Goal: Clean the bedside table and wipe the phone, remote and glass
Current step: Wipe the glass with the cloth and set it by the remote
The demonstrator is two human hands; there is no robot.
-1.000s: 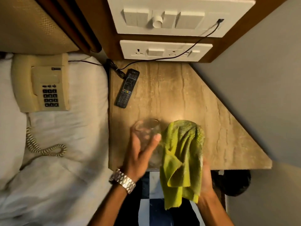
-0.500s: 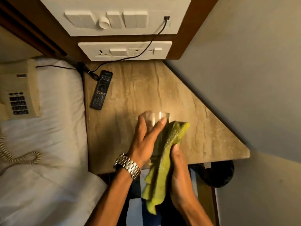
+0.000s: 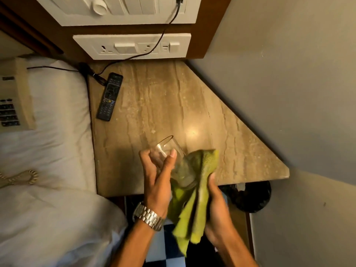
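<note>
Head view: phone (image 3: 13, 97) cut off left.

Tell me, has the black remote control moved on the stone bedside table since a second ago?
No. The black remote control still lies at the stone bedside table's back left corner beside the cable; only the camera shifted.

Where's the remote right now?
In the head view, the remote lies flat at the back-left of the bedside table, along the edge beside the bed, just in front of the black cable, clear of both hands.
</note>
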